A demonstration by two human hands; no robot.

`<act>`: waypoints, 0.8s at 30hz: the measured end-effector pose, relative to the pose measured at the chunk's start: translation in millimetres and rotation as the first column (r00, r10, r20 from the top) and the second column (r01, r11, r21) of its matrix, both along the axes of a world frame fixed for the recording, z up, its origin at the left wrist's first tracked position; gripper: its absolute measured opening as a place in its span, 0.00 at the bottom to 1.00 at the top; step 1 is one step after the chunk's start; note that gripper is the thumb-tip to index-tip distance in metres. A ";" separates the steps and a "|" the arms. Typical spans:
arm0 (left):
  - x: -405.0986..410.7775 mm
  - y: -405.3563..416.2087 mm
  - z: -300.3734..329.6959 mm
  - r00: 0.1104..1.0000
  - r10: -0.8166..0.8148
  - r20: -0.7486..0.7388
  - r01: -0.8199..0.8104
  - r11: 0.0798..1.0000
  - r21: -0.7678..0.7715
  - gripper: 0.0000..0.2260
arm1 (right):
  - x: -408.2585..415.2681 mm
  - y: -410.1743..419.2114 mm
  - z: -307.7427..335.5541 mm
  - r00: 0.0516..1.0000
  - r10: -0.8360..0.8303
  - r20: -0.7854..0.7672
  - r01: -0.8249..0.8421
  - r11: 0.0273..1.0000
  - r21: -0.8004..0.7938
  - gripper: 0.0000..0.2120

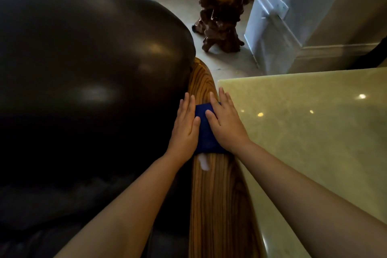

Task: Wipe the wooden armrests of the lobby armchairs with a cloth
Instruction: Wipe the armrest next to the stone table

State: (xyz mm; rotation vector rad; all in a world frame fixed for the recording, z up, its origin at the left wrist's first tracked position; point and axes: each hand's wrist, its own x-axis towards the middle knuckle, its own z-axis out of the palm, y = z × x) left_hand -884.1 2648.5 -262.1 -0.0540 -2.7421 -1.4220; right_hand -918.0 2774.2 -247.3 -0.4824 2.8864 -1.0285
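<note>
A striped wooden armrest (217,195) runs from the bottom of the view up the middle, beside the dark leather armchair (83,69). A blue cloth (206,134) lies across the armrest about halfway along. My left hand (185,125) presses flat on the cloth's left side, fingers together and pointing away from me. My right hand (225,121) presses flat on its right side, fingers slightly spread. Just below the cloth a small white patch (204,162) shows on the wood. Much of the cloth is hidden under both palms.
A glossy pale-green stone tabletop (314,132) sits tight against the armrest's right edge. Beyond the armrest's far end, a dark gnarled wood sculpture (222,10) stands on the tiled floor. A white column base (276,33) rises at the upper right.
</note>
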 end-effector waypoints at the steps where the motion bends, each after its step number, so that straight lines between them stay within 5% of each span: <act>1: 2.1 0.4 0.9 1.000 -0.002 0.018 0.002 1.000 0.015 0.23 | 2.1 -0.3 0.5 1.000 -0.009 0.018 0.009 1.000 0.015 0.25; 9: 49.3 5.8 6.4 0.982 -0.038 0.183 0.013 0.990 0.140 0.24 | 47.3 3.5 8.4 0.999 -0.031 0.044 0.023 0.985 0.169 0.28; 24: 140.5 25.7 2.9 0.992 0.036 0.117 -0.035 0.999 -0.008 0.24 | 141.7 7.0 10.0 0.990 -0.044 -0.134 0.090 0.929 0.360 0.27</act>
